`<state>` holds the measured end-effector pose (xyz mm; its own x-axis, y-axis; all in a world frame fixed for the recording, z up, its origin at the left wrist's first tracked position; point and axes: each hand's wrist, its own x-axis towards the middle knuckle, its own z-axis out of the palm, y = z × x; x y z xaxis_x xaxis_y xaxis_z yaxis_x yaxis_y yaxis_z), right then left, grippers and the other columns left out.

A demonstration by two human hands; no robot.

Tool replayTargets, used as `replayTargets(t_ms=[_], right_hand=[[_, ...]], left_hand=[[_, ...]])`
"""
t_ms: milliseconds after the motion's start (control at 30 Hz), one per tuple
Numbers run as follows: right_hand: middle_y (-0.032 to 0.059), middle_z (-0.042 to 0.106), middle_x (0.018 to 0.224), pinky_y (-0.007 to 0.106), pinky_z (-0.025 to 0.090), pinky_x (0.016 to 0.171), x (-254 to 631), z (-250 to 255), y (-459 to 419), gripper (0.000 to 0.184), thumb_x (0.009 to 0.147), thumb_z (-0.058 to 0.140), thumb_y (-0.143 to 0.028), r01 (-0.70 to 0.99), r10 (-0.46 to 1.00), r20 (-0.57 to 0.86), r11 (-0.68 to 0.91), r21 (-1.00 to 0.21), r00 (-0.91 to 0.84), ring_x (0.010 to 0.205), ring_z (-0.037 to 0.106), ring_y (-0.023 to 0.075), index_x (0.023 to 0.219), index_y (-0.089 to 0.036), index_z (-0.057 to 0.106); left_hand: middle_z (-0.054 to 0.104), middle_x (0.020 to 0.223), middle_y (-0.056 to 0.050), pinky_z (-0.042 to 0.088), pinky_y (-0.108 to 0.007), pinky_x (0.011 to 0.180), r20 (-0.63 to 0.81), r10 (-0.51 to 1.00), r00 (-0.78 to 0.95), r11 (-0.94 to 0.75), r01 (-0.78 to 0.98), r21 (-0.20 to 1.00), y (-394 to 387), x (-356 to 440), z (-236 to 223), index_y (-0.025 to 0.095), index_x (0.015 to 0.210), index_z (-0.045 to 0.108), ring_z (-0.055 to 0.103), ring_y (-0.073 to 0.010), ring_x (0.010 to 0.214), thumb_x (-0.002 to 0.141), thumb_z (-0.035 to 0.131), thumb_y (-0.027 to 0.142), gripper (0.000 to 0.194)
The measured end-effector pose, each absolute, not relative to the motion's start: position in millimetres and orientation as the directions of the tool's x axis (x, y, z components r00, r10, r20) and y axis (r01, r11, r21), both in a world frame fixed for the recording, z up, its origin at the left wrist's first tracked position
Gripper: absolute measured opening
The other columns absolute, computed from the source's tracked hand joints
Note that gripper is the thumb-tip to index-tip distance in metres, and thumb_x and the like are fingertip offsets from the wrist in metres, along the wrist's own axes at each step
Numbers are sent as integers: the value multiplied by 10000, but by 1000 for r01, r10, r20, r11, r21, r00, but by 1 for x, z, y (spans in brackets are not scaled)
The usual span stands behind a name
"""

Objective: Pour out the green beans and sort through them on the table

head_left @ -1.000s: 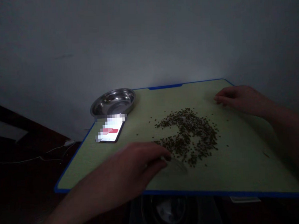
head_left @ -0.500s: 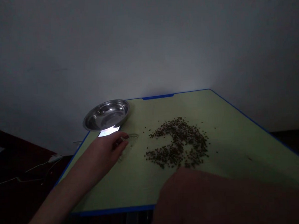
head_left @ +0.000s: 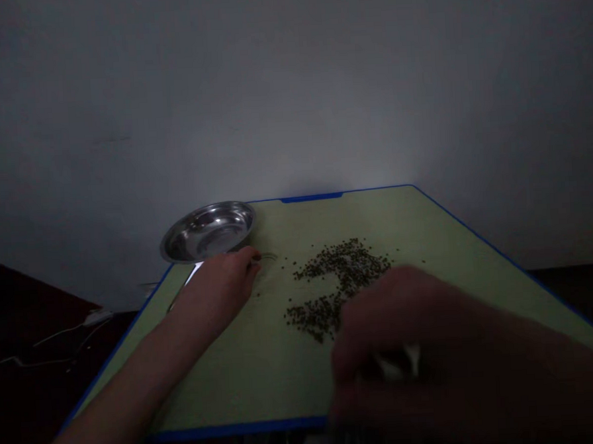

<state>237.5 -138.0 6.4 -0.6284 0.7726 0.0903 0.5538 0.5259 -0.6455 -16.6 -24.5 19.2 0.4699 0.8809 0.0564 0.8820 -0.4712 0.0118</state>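
My left hand (head_left: 230, 276) is closed in a pinch on a clear round-rimmed piece (head_left: 268, 256), of which only a faint curved edge shows. It is just in front of a shiny metal bowl (head_left: 212, 232) and over a lit phone (head_left: 192, 274), which the hand and bowl mostly cover. My right hand (head_left: 398, 362), dark and motion-smeared, is close to the camera with its fingers curled. Something white shows between them, too blurred to name. Beyond it, small dark grains (head_left: 346, 266) lie spread in a curved patch; the right hand hides part of them.
The pale green table (head_left: 245, 384) has a blue rim (head_left: 238, 429) and stands against a grey wall (head_left: 319, 88). White cables (head_left: 58, 337) run over the dark floor at the left. A few stray grains lie around the patch.
My left hand has carried the clear piece from the grains leftward to the bowl and phone. My right hand has left the table's far right and come in low, near the camera. The view has shifted.
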Motion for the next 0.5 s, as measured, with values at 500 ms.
replayTargets(t_ms=[500], right_hand=[[26,580,558,344,396,508,388,-30,-57,189,671,488,-323,823,938,178,-159,-545,299,524,534,220,722,-220,638]], left_hand=[[673,979,-176,455,-346,720,-8,807,591,-590,807,24,13,15,3,129,1126,585,630,-254,858,873,410,182,312]])
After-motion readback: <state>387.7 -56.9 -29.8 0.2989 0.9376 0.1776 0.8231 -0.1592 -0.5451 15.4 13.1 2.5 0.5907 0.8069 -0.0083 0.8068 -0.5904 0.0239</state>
